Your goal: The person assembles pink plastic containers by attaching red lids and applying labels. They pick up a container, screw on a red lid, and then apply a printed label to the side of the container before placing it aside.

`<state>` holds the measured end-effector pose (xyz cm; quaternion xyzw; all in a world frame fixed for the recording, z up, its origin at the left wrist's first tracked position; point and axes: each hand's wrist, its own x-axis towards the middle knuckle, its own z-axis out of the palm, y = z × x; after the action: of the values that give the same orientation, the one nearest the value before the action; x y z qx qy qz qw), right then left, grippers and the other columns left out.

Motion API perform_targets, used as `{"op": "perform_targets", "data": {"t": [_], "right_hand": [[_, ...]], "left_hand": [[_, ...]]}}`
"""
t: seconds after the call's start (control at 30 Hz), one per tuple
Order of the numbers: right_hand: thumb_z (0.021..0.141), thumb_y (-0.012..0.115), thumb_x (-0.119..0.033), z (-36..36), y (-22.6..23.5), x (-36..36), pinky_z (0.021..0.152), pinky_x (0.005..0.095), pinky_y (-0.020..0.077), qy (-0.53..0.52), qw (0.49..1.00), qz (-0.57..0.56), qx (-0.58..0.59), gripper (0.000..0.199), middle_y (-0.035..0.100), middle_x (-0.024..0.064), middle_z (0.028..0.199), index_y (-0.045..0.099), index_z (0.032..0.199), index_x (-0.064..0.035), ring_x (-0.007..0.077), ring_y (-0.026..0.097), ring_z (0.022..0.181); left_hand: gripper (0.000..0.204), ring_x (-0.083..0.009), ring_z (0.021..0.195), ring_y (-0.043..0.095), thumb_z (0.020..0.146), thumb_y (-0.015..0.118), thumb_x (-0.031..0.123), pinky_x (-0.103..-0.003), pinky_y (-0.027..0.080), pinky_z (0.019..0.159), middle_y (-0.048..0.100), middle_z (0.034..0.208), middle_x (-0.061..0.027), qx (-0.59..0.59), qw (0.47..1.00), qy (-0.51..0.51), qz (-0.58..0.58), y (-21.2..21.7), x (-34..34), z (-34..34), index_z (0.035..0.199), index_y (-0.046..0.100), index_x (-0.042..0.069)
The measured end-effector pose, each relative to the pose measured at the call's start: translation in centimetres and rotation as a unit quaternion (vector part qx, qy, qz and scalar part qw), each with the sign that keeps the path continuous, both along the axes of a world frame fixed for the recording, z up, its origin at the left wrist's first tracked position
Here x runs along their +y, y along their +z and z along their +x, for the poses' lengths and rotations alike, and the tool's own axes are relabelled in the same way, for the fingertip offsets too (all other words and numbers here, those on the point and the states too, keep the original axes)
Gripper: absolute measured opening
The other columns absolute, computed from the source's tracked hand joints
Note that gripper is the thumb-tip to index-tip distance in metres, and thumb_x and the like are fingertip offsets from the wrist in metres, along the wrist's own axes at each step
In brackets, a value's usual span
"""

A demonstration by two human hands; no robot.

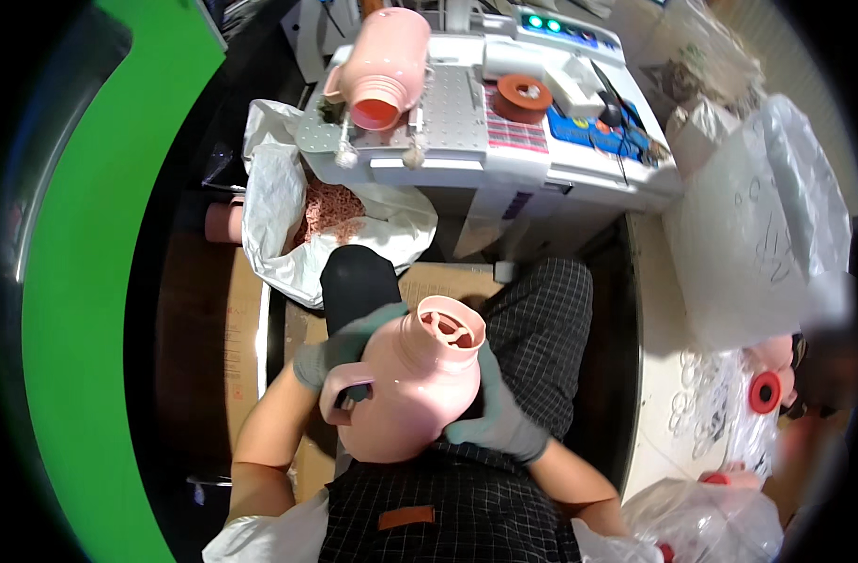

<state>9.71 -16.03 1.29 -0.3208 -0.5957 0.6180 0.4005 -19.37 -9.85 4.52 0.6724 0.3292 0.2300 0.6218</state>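
Observation:
A pink plastic jug with a side handle and a threaded round neck rests above my lap, tilted with its neck up and away. Inside the neck a pink crosspiece shows. My left hand, in a grey-green glove, holds the jug's left side near the handle, some fingers hidden behind it. My right hand, gloved alike, is pressed against the jug's lower right side. Ahead, a second pink jug lies on the white machine's perforated bed, its open neck toward me.
An orange-brown tape roll, a blue box and cables lie on the white machine. Below it, a white bag holds pink shavings. Large clear plastic bags stand at right, with a red ring nearby. A green panel borders the left.

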Motion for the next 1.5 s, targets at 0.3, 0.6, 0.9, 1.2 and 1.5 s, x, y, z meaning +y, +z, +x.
{"op": "perform_targets", "data": {"t": [0.3,0.6,0.9,1.2,1.5], "right_hand": [[0.086,0.068,-0.007,4.4,7.5,1.1,0.08,0.0419,0.0578,0.092,0.966,0.202,-0.134,0.02,0.069,0.0189,0.1,0.068,0.105,0.0005,0.0365,0.069,0.086],[0.085,0.071,-0.025,5.8,8.8,2.1,0.068,0.037,0.0517,0.273,0.815,0.369,-0.354,0.022,0.062,0.0078,0.102,0.069,0.1,-0.009,0.0245,0.065,0.085],[0.081,0.072,-0.025,5.3,6.5,-0.3,0.059,0.0309,0.0455,0.028,0.778,0.53,-0.337,0.018,0.058,-0.0019,0.082,0.074,0.097,-0.017,0.0146,0.057,0.069],[0.111,0.042,-0.019,9.2,2.7,2.0,0.07,0.0269,0.0494,-0.399,0.895,0.173,-0.101,0.027,0.058,0.0071,0.088,0.062,0.107,-0.0018,0.0141,0.057,0.08],[0.098,0.073,-0.018,-7.2,1.9,13.4,0.089,0.0397,0.058,-0.192,0.941,0.238,-0.142,0.066,0.051,0.0258,0.146,0.043,0.155,-0.0043,0.0299,0.07,0.102]], "left_hand": [[0.076,-0.0184,0.13,0.06,0.093,0.071,0.045,-0.031,0.046,0.112,0.061,0.144,-0.0083,-0.035,0.923,-0.081,-0.374,0.6,-1.5,4.2,0.154,0.047,0.005],[0.074,-0.0211,0.146,0.046,0.099,0.069,0.029,-0.037,0.037,0.121,0.047,0.16,-0.01,-0.075,0.936,-0.251,-0.235,-3.4,-0.6,3.4,0.162,0.037,0.007],[0.103,-0.0283,0.145,0.048,0.08,0.091,0.036,-0.043,0.037,0.121,0.05,0.155,-0.0161,-0.024,0.979,-0.158,-0.129,-2.0,-3.4,0.1,0.16,0.036,0.002],[0.083,-0.0234,0.133,0.06,0.084,0.087,0.023,-0.04,0.052,0.111,0.059,0.146,-0.0125,-0.122,0.958,0.111,-0.233,-2.5,-10.0,-4.4,0.152,0.044,0.005],[0.096,-0.0286,0.133,0.059,0.072,0.093,0.034,-0.042,0.047,0.114,0.059,0.144,-0.0161,0.078,0.994,0.065,0.033,3.0,-6.0,-4.6,0.15,0.048,0.001]]}}
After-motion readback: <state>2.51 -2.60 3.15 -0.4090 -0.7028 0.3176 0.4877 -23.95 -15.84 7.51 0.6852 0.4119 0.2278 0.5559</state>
